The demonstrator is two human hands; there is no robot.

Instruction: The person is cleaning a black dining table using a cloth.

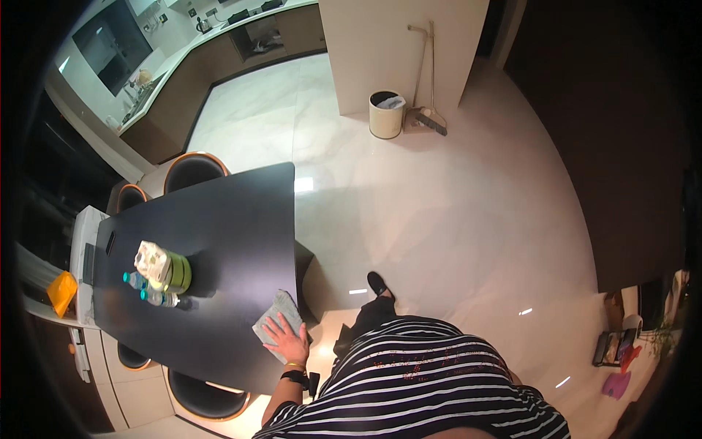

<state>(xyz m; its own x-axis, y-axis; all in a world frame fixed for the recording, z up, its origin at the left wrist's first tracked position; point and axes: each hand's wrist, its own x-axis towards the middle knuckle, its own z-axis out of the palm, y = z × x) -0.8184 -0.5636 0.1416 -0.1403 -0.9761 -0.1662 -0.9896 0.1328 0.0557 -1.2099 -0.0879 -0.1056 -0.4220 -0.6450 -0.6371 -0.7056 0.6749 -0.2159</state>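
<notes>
My left hand (288,339) lies flat with spread fingers on a grey cloth (285,304). The cloth rests at the right edge of a dark dining table (230,236), near its front corner. A bracelet and a black wristband (296,377) circle that wrist. Farther left on the tabletop stand a green container (179,273) with a white, printed soft pack (151,260) on top and two clear plastic bottles (159,298) with teal caps beside it. My right hand is out of view.
Black chairs with orange rims (196,173) stand along both long sides of the table. Against a wall end are a cream waste bin (385,118), a broom (431,120) and a long-handled dustpan (414,120). A kitchen counter (189,55) runs along the back left. An orange packet (62,292) sits at far left.
</notes>
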